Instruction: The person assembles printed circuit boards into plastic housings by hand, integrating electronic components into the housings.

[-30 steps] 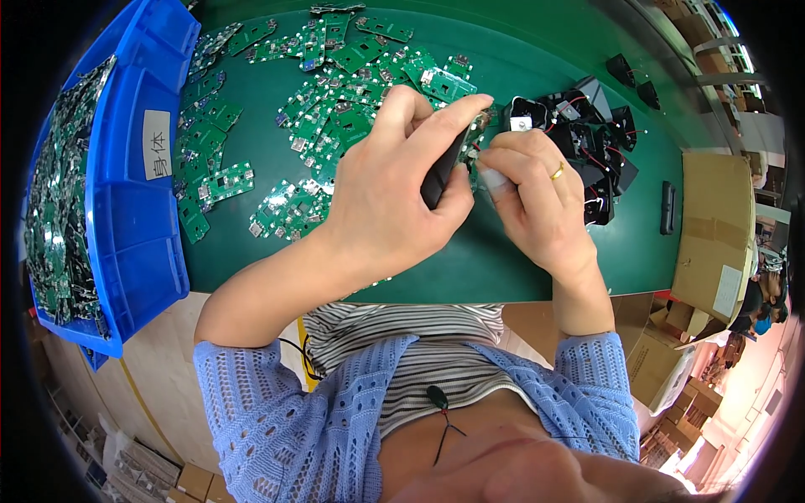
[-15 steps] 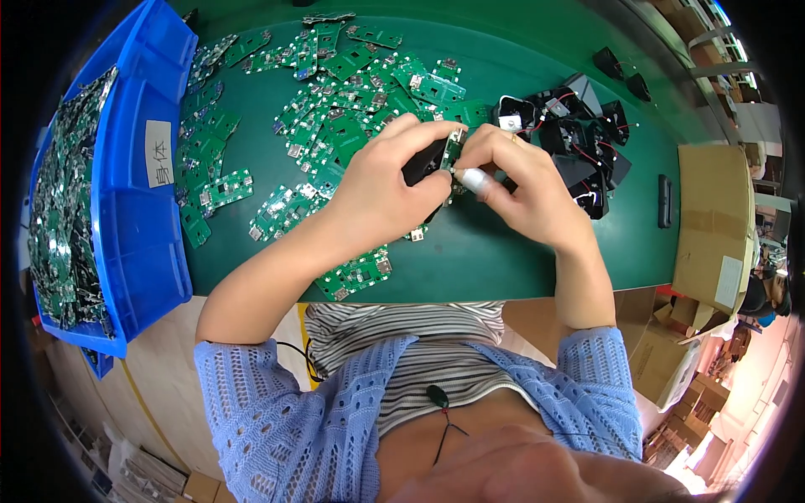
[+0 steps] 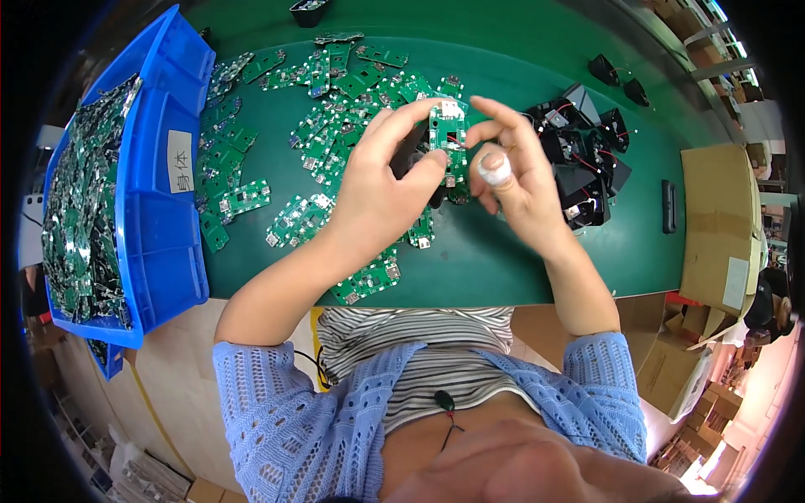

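Observation:
My left hand point(image 3: 377, 176) is closed around a black plastic housing point(image 3: 408, 152), its thumb and fingers also on a green circuit board point(image 3: 447, 130). The board lies against the housing with its face turned up, and a thin red wire shows at its middle. Most of the housing is hidden by the hand and board. Just to the right, my right hand point(image 3: 528, 189) has its fingers apart and nothing visible in them. A white wrap point(image 3: 493, 173) goes round its thumb. Loose green circuit boards point(image 3: 362, 82) lie beyond and left of my hands.
On the left stands a blue bin point(image 3: 163, 251) full of circuit boards. Black housings point(image 3: 587, 168) with red wires are heaped to the right. A black bar-shaped object point(image 3: 668, 206) lies near the right edge, beside a cardboard box point(image 3: 717, 226). More boards point(image 3: 369, 278) lie near the front edge.
My right hand has drawn back from the board and its fingers have spread. The board and housing have turned, so more of the board's face shows. The whole view has shifted slightly.

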The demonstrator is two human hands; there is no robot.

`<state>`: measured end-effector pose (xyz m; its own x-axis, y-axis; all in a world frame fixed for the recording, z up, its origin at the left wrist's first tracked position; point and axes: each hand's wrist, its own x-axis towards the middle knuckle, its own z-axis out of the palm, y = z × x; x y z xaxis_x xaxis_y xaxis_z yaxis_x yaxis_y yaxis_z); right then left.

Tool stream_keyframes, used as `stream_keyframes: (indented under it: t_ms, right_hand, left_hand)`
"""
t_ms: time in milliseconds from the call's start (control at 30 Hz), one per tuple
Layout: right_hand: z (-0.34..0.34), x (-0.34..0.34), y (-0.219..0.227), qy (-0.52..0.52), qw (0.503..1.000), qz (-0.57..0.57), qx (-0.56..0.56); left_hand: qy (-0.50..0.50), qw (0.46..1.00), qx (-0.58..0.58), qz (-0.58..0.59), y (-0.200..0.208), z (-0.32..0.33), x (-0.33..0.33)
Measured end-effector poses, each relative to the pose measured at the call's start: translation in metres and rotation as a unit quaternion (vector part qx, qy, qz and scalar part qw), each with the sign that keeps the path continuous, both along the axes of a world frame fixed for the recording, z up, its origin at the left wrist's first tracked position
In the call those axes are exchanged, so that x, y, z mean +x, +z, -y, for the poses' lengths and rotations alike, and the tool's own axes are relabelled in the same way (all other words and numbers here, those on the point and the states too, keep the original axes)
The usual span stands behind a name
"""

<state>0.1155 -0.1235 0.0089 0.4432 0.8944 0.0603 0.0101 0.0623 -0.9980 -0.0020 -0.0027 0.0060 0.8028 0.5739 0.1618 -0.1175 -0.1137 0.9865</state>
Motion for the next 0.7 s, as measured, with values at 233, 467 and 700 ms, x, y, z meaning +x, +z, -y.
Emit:
stream_keyframes:
  t_ms: [233,467,700]
  right_hand:
    - [-0.008,-0.02,-0.001,-0.027,0.999,-0.022,0.018]
    - [-0.011,-0.022,-0.007,-0.061,0.995,-0.053,0.051]
    - [-0.015,-0.016,-0.014,-0.065,0.994,-0.076,0.049]
  left_hand:
    - [0.036,0.976,0.214,-0.007,0.006,0.004,-0.003]
    - [0.026,0.979,0.199,0.025,-0.001,0.01,-0.002]
    - [0.04,0.972,0.229,0.026,-0.007,0.011,0.002]
